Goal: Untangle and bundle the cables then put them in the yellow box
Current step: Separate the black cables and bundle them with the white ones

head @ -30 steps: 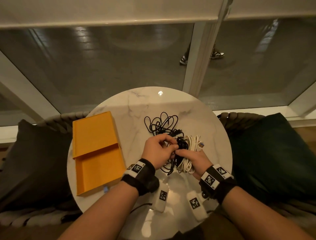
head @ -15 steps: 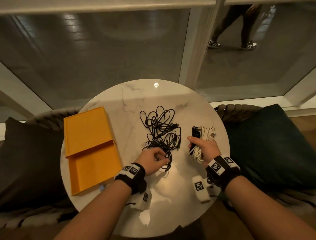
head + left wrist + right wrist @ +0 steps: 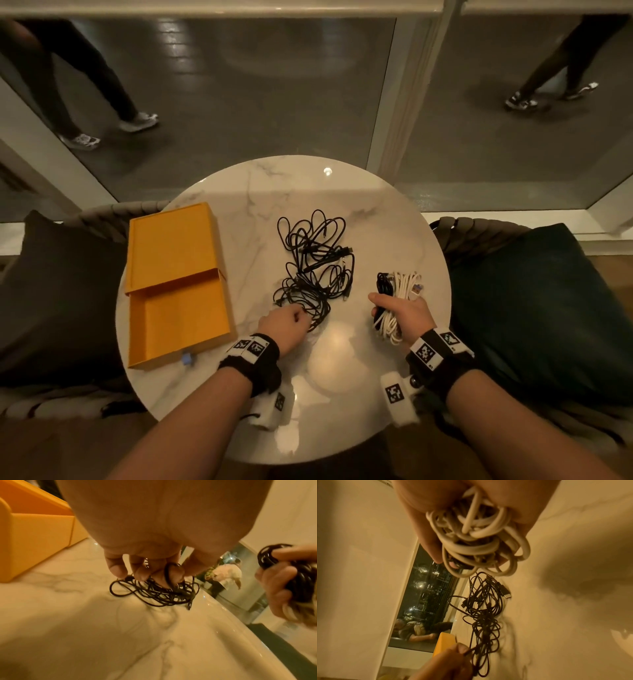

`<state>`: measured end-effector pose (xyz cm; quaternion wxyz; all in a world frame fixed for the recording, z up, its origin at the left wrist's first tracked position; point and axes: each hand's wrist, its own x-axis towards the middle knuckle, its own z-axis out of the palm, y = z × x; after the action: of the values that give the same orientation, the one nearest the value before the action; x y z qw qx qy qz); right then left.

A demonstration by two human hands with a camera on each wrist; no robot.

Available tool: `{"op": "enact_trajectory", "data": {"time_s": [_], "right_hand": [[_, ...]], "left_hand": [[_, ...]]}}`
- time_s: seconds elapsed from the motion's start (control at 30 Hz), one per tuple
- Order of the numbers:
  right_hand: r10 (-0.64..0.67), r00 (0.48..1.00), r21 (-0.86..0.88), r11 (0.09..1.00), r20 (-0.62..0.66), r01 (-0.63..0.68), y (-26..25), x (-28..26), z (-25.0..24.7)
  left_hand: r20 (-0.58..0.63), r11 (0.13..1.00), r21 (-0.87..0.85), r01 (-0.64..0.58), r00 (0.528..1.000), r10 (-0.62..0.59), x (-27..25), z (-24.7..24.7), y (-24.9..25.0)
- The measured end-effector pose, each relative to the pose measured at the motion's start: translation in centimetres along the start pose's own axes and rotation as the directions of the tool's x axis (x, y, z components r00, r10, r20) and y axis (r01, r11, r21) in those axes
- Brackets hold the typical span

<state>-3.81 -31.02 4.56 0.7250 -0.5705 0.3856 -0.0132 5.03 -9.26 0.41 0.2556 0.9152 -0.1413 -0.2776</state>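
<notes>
round marble surface [image 3: 370, 212], holding:
- yellow box [image 3: 178, 291], left side, drawer slid open toward the person, interior bare.
- black cable tangle [image 3: 315, 267], centre, loose loops lying flat on the surface, just right of the box.
- left hand [image 3: 284, 325], at the near edge of the tangle; grip curled, fingertips [image 3: 173, 574] pinching a black strand.
- right hand [image 3: 404, 315], right of the tangle and apart from it; grip wrapped round a coiled bundle [image 3: 394, 298] of white and black cable, raised off the surface.
</notes>
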Motion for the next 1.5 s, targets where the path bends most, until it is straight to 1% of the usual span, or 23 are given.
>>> {"op": "enact_trajectory", "data": {"time_s": [0.07,0.13,0.2,0.33,0.4,0.47,0.5,0.53,0.73,0.83,0.87,0.97,1.13,1.2,1.27,1.4,1.5], "right_hand": [[-0.009,1.0,-0.013,1.0,0.019,0.009,-0.2,0.1,-0.2],[-0.015,0.999,-0.007,1.0,0.044,0.015,-0.4,0.0,-0.2],[-0.016,0.997,0.003,1.0,0.071,0.016,-0.6,0.1,-0.1],[-0.041,0.989,0.003,0.999,0.145,0.041,-1.1,0.0,0.5],[-0.057,0.981,0.022,0.998,0.185,0.054,-1.5,-0.2,0.9],[-0.071,0.971,0.064,0.996,0.226,0.058,-1.6,-0.5,1.5],[-0.08,0.968,0.072,0.995,0.239,0.064,-1.6,-0.5,1.8],[-0.088,0.966,0.072,0.995,0.244,0.072,-1.7,-0.5,2.2],[-0.137,0.94,0.129,0.986,0.312,0.102,-2.7,-1.2,4.8],[-0.176,0.937,0.078,0.984,0.303,0.159,-3.0,-1.7,6.1],[-0.187,0.936,0.044,0.982,0.299,0.182,-3.0,-1.9,6.4],[-0.21,0.929,-0.012,0.975,0.304,0.224,-3.2,-2.7,6.9],[-0.262,0.898,-0.03,0.956,0.352,0.291,-3.6,-3.9,7.4],[-0.288,0.904,-0.071,0.943,0.315,0.325,-3.7,-4.0,7.6],[-0.297,0.926,-0.079,0.943,0.233,0.322,-3.9,-3.8,7.3],[-0.272,0.959,-0.009,0.962,0.081,0.274,-4.5,-2.9,5.2],[-0.241,0.969,0.093,0.965,-0.053,0.245,-5.5,-2.5,3.6]], "left_hand": [[-0.09,0.988,-0.154,0.001,0.996,-0.015,-0.5,-0.7,0.4],[-0.182,0.959,-0.282,-0.036,0.983,-0.017,-1.2,-1.7,1.2],[-0.26,0.931,-0.356,-0.084,0.965,-0.012,-1.9,-2.8,2.1],[-0.372,0.885,-0.421,-0.201,0.927,0.033,-2.9,-4.6,3.4],[-0.378,0.803,-0.546,-0.24,0.926,0.019,-3.0,-5.1,3.9],[-0.348,0.699,-0.671,-0.248,0.938,-0.001,-3.3,-5.4,4.5],[-0.337,0.669,-0.699,-0.251,0.942,0.001,-3.4,-5.5,4.8],[-0.333,0.658,-0.706,-0.26,0.943,0.015,-3.5,-5.5,5.0],[-0.305,0.685,-0.662,-0.304,0.944,0.124,-3.7,-5.1,5.3],[-0.344,0.709,-0.614,-0.347,0.926,0.156,-3.8,-5.2,5.4],[-0.356,0.704,-0.615,-0.354,0.922,0.153,-3.8,-5.3,5.4],[-0.359,0.65,-0.663,-0.372,0.919,0.161,-4.3,-6.1,5.6],[-0.345,0.639,-0.672,-0.375,0.921,0.178,-4.5,-7.1,5.2],[-0.363,0.671,-0.64,-0.375,0.917,0.167,-4.3,-7.4,4.8],[-0.38,0.709,-0.605,-0.362,0.914,0.143,-4.0,-7.8,4.3],[-0.406,0.772,-0.541,-0.334,0.907,0.107,-3.4,-9.2,3.0],[-0.434,0.819,-0.508,-0.267,0.901,0.025,-2.4,-10.1,2.0]]}}
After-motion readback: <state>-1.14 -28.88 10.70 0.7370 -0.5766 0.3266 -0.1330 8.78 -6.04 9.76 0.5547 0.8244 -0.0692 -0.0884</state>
